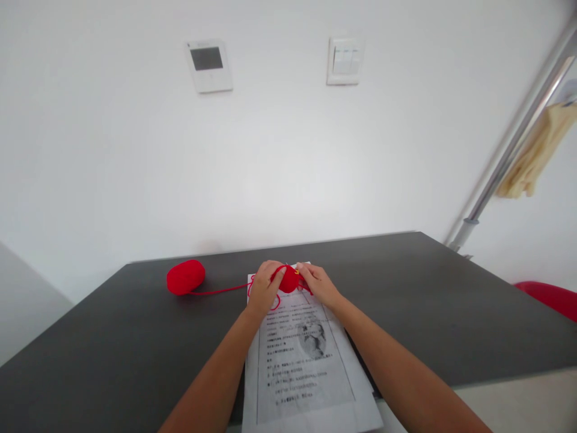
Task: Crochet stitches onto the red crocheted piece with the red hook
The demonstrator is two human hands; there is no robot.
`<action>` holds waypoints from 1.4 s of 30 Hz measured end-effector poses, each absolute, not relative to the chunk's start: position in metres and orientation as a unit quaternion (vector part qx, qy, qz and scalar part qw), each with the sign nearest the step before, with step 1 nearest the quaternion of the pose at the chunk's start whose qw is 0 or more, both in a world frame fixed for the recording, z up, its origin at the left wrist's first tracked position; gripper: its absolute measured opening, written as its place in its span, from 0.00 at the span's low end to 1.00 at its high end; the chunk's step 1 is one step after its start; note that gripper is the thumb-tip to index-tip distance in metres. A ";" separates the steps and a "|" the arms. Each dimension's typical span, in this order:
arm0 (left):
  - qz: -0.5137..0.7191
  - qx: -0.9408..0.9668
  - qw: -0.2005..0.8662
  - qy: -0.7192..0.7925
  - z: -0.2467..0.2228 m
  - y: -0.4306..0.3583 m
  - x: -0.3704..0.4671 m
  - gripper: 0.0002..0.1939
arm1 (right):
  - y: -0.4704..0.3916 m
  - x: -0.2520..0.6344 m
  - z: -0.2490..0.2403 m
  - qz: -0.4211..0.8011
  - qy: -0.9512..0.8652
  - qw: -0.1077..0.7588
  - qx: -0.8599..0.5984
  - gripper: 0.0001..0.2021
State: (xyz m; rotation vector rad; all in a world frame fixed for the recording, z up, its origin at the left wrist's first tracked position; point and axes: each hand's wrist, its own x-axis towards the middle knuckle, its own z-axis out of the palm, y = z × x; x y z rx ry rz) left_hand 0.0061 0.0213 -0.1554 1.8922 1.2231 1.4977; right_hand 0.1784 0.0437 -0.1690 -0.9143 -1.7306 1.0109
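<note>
A small red yarn piece [285, 279] is held between my two hands above the top of a printed sheet [297, 379]. My left hand [267, 285] pinches its left side, with the thumb on top. At its right edge my right hand [317, 282] has its fingers closed, beside a small yellow item [297, 272] too small to identify. Red yarn [225, 290] runs from my left hand to a red yarn ball [186, 277] on the left of the dark table. Loose yarn loops lie on the paper near my left hand.
The dark table [406, 288] meets a white wall with a screen panel [210, 66] and a switch plate [344, 61]. On the right are a metal pole [509, 147], a hanging beige cloth [534, 156] and a red object [547, 297] by the table's edge.
</note>
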 end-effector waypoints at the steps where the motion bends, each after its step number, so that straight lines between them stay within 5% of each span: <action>1: 0.564 0.653 0.239 0.447 -0.156 0.023 0.004 0.10 | 0.045 0.180 -0.169 0.408 -0.695 0.459 -0.374 0.12; 13: 0.739 0.300 0.461 0.390 -0.154 0.040 -0.035 0.15 | 0.059 0.202 -0.168 0.401 -0.610 0.561 -0.391 0.12; 21: 0.688 0.342 0.527 0.364 -0.142 0.034 -0.032 0.14 | 0.083 0.231 -0.173 0.397 -0.435 0.667 -0.456 0.15; 30: 0.512 0.546 0.499 0.437 -0.164 0.025 0.013 0.10 | 0.073 0.213 -0.170 0.502 -0.482 0.573 -0.432 0.14; 37: 0.502 0.589 0.420 0.474 -0.172 0.031 0.009 0.11 | 0.050 0.184 -0.173 0.563 -0.553 0.485 -0.376 0.12; 42: 0.505 0.582 0.426 0.475 -0.174 0.032 0.009 0.12 | 0.056 0.184 -0.176 0.568 -0.526 0.513 -0.371 0.12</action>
